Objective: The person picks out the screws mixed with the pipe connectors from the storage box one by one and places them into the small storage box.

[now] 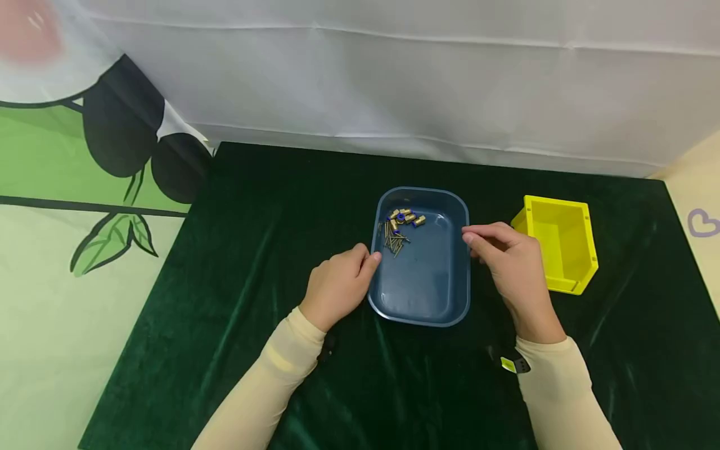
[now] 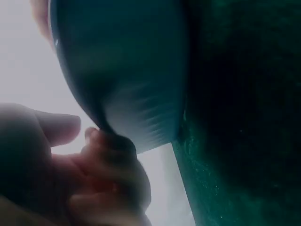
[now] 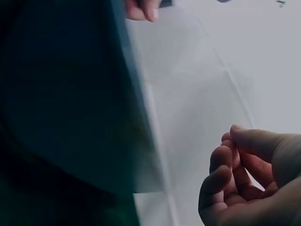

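A blue plastic tray (image 1: 419, 294) lies on the dark green cloth. Brass fittings (image 1: 409, 217) with blue ends and several thin brass-coloured screws (image 1: 395, 240) are gathered at its upper left. My left hand (image 1: 341, 284) holds the tray's left rim, curled fingers (image 2: 110, 155) at its outer wall. Beside the right rim is my right hand (image 1: 509, 265), thumb tip against index fingertip and the other fingers curled. In the right wrist view, the right hand (image 3: 244, 174) stands apart from the tray wall (image 3: 70, 94), and nothing shows between its fingertips.
A yellow open bin (image 1: 557, 244) stands right of the tray, just behind the right hand. The green cloth (image 1: 236, 312) covers the table. White sheeting (image 1: 394, 81) hangs along the far edge, and a printed backdrop (image 1: 84, 250) lies to the left.
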Tool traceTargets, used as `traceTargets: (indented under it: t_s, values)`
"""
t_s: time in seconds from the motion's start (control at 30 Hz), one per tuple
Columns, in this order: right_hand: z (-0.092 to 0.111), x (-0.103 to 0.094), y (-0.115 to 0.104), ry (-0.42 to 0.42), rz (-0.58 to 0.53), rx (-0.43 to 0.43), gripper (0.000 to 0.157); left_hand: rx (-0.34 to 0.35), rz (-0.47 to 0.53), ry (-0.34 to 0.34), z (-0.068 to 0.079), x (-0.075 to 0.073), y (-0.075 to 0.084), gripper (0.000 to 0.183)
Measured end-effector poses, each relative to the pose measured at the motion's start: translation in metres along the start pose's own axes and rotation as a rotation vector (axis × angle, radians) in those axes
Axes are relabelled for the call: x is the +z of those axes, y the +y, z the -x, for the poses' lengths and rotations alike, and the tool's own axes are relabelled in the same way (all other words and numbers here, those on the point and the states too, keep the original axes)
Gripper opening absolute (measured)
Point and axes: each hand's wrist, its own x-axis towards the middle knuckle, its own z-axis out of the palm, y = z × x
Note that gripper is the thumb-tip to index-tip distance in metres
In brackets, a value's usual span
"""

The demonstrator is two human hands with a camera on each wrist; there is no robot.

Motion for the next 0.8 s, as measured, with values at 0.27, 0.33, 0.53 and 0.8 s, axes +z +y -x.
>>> traceTargets:
  t_s: [0.27,0.33,0.53,0.8]
  values:
    - [-0.01,0.009,-0.002,-0.085,0.019,0.081,0.035,-0.005,-0.057,-0.006,0.003,0.006,0.002,0.036]
    - [-0.011,0.01,-0.004,-0.099,0.022,0.086,0.035,0.011,-0.04,-0.023,0.002,0.008,0.0,0.036]
    - [-0.018,0.019,-0.007,-0.165,0.014,0.11,0.032,0.074,0.024,-0.033,-0.002,0.017,-0.008,0.037]
    - [-0.027,0.032,-0.009,-0.238,-0.001,0.202,0.033,0.088,0.032,-0.018,0.001,0.019,-0.014,0.039]
